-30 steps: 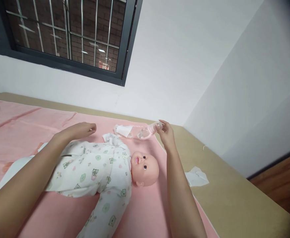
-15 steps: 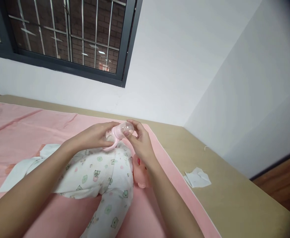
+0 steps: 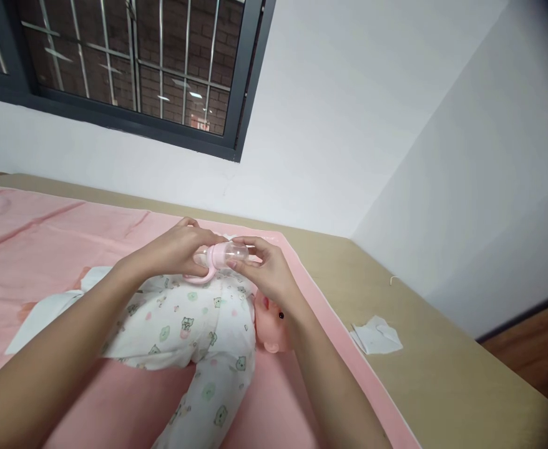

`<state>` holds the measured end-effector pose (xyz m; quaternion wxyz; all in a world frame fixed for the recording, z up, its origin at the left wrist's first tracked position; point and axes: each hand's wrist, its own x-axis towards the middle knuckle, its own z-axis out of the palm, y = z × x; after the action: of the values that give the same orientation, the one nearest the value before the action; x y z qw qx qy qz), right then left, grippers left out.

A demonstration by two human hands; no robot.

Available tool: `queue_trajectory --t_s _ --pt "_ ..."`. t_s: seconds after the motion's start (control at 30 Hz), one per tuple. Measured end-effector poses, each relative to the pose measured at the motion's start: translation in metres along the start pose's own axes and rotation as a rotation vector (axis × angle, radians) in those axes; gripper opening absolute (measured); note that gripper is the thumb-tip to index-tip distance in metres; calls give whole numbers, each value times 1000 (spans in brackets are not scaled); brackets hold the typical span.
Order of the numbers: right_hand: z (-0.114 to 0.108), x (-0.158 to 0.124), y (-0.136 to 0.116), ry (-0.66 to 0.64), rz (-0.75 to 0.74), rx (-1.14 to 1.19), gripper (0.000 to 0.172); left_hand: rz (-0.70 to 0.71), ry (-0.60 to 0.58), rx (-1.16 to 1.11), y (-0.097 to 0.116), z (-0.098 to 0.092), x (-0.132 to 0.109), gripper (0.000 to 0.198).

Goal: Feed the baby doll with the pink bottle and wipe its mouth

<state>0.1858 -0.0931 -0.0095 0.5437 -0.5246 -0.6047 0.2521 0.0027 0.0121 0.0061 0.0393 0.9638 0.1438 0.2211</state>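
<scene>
Above the chest of a baby doll (image 3: pixel 171 324) I hold a small clear baby bottle (image 3: pixel 221 254) with a pink collar and pink handles. My left hand (image 3: pixel 180 246) grips its handle end. Fingers and thumb of my right hand (image 3: pixel 267 265) pinch the clear rounded end. The bottle lies nearly level between both hands. The doll is on its back in a white suit printed with green and pink bears. Its head (image 3: pixel 271 324) points right, partly hidden behind my right wrist.
A pink cloth (image 3: pixel 25 231) lies under the doll on a wooden surface (image 3: pixel 349 274). To the right is a crumpled white tissue (image 3: pixel 377 335). Behind are a white wall (image 3: pixel 311 125) and a barred window (image 3: pixel 138 68).
The bottle has gone from tilted, clear end up, to almost level, and both hands have turned with it. The camera view has shifted slightly.
</scene>
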Motion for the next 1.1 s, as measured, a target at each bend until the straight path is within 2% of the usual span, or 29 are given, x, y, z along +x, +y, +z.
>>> queue_trajectory --t_s 0.2,0.53,0.8,1.1 --pt "-1 0 1 -21 4 15 43 5 4 5 0 -1 0 50" --pt "-7 1 2 -47 -27 -88 42 37 2 10 -2 1 0 53" --pt "-10 2 0 -85 2 -45 41 31 -30 -3 -2 -2 -1 48" --pt "-13 -1 -1 -125 -2 -43 38 94 -5 14 -16 7 -3 56"
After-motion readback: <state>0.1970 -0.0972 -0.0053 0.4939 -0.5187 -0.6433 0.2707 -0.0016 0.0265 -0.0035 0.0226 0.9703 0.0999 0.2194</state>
